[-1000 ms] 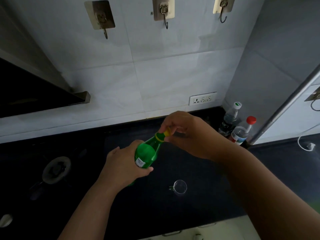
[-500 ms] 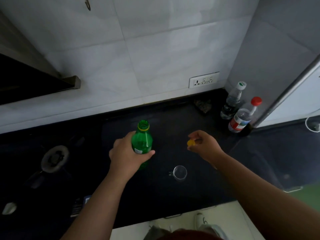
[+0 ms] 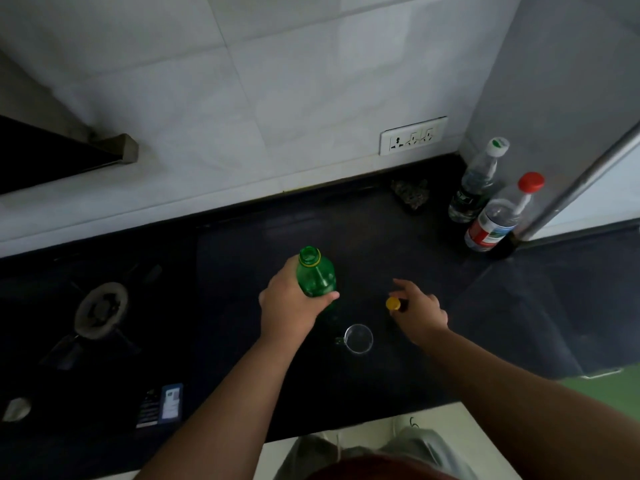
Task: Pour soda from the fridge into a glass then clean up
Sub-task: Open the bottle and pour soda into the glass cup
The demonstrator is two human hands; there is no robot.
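Observation:
My left hand grips an uncapped green soda bottle and holds it upright above the black counter. To its right, my right hand is low over the counter. It pinches the yellow cap at its fingertips, and its index finger is stretched out. A small clear glass with a handle stands empty on the counter between my two hands, a little nearer to me.
Two plastic bottles stand at the back right corner, one white-capped and one red-capped. A gas burner sits at left. A dark packet lies near the counter's front edge. A scrub pad lies by the wall.
My right hand took the yellow cap off the bottle and carried it right and down towards the counter. The view tilted downward. The bottle stayed in my left hand.

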